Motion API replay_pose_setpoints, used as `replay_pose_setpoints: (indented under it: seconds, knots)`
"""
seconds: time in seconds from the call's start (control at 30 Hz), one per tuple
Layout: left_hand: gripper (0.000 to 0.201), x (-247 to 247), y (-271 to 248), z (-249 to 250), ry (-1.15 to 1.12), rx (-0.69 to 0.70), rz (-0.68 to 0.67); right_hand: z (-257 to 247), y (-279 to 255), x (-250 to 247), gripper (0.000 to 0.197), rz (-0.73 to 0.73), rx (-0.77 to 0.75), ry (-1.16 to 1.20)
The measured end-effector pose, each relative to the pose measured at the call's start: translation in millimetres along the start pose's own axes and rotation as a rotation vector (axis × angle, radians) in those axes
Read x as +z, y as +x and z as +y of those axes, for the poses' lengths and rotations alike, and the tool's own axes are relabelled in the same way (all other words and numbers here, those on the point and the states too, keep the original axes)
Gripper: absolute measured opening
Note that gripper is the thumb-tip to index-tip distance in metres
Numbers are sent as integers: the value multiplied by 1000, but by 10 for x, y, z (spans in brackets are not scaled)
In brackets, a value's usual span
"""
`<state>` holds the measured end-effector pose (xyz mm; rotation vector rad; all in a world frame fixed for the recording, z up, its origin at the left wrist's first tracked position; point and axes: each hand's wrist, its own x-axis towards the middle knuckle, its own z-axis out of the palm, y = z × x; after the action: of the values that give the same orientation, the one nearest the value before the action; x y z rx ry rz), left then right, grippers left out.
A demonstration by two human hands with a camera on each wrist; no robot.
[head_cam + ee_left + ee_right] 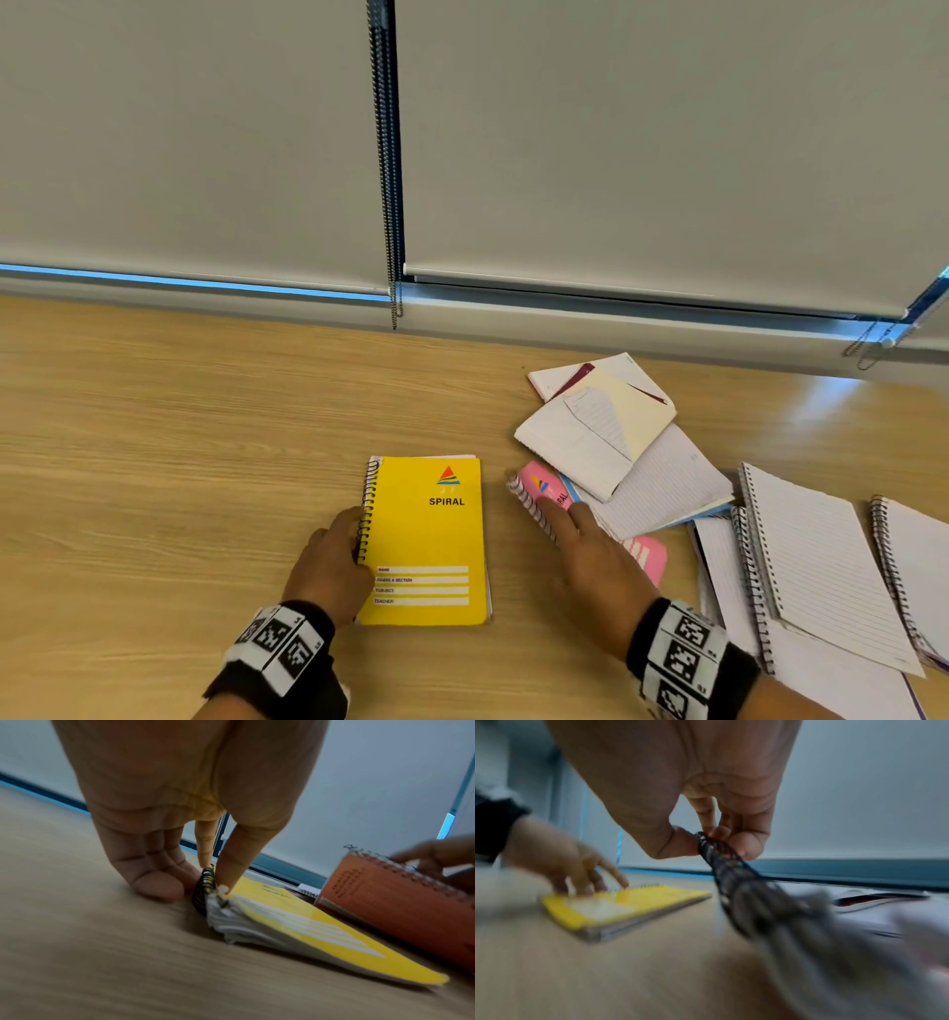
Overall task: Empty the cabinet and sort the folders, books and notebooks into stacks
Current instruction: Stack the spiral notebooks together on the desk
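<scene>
A yellow spiral notebook [429, 539] lies closed and flat on the wooden table [179, 437]. My left hand [359, 545] pinches its black spiral binding [205, 884], thumb on the cover's edge and the other fingers against the table beside it. To the right, a pink spiral notebook [539, 485] sits partly under loose white notebooks. My right hand [552, 514] pinches the pink notebook's spiral [731, 874] between thumb and fingers. In the left wrist view the pink notebook [401, 902] is tilted, its spiral edge raised off the table.
A messy heap of open white notebooks [606, 437] lies behind the pink one. Larger open spiral pads [816, 565] overlap at the right edge. Window blinds with a bead chain [394, 288] close off the table's far side. Bare wood stretches to the left.
</scene>
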<state>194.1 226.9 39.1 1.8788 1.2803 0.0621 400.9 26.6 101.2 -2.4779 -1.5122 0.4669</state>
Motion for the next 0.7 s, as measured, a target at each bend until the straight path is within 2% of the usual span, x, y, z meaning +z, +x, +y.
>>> replay_pose_setpoints:
  seconds: [0.13, 0.3, 0.5, 0.6, 0.7]
  knots:
    - [69, -50, -40, -23, -100, 61, -27, -298, 230, -168, 86, 160, -29, 270]
    - [70, -166, -153, -69, -295, 147, -157, -797, 588, -232, 79, 183, -94, 449]
    - [69, -194, -201, -60, -365, 182, -159, -1333, 944, 71, 74, 91, -147, 472]
    - [68, -203, -174, -80, -364, 178, -170, -1451, 1048, 282, 71, 40, -119, 450]
    - [60, -203, -119, -138, -364, 163, -125, -1461, 1078, 433, 68, -16, -151, 467]
